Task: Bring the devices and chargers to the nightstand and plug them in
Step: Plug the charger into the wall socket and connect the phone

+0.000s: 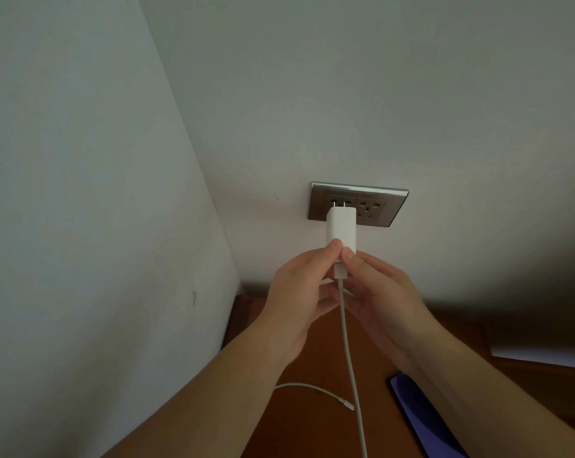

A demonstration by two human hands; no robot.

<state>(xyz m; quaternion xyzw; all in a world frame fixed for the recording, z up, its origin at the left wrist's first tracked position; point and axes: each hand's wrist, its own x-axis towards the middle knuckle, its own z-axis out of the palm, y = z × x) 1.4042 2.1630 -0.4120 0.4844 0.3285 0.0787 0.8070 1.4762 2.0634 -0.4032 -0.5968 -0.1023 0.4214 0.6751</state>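
A white charger block is at the grey wall socket, its two prongs partly in the left outlet with metal still showing. My left hand and my right hand both pinch the block's lower end from either side. A white cable runs down from the block toward me; its loose plug end lies on the wooden nightstand. A dark phone with a purple sheen lies flat on the nightstand, under my right forearm.
White walls meet in a corner on the left. The socket's right outlet is unused. A white sheet or flat object lies at the nightstand's right side, partly in shadow.
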